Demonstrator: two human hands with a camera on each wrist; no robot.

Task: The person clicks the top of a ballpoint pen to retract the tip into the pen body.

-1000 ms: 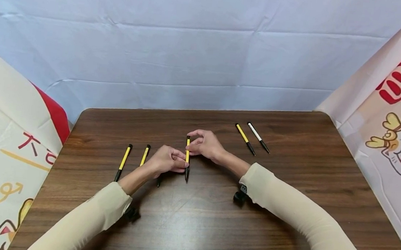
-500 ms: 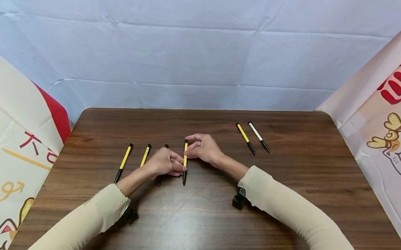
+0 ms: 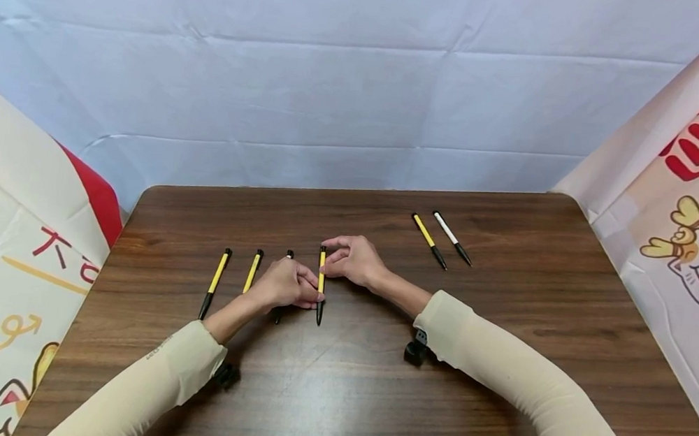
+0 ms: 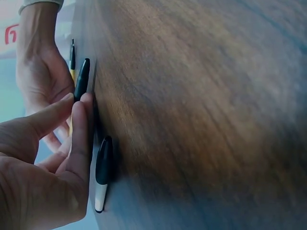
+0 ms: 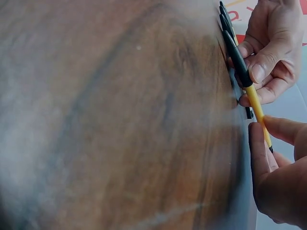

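Both hands are on one yellow pen with a black grip [image 3: 321,275], its tip toward the near edge. My left hand [image 3: 286,283] pinches it near the black grip [image 4: 82,80], thumb and fingers on either side. Toward the pen's capped end, my right hand [image 3: 354,260] holds the yellow barrel [image 5: 255,103] between thumb and fingers. Partly hidden under the left hand lies another pen [image 3: 278,316]; the left wrist view shows its black grip and white barrel [image 4: 100,196].
Two yellow pens lie on the left, one [image 3: 218,274] outermost and one [image 3: 252,270] beside the left forearm. At the back right of the wooden table [image 3: 508,275] lie a yellow pen [image 3: 428,239] and a white pen [image 3: 448,232]. Cloth [image 3: 335,104] hangs behind.
The pinched pen has moved slightly left and toward the near edge, with the right hand moving along with it. More of the capped end of the pen under the left hand shows.
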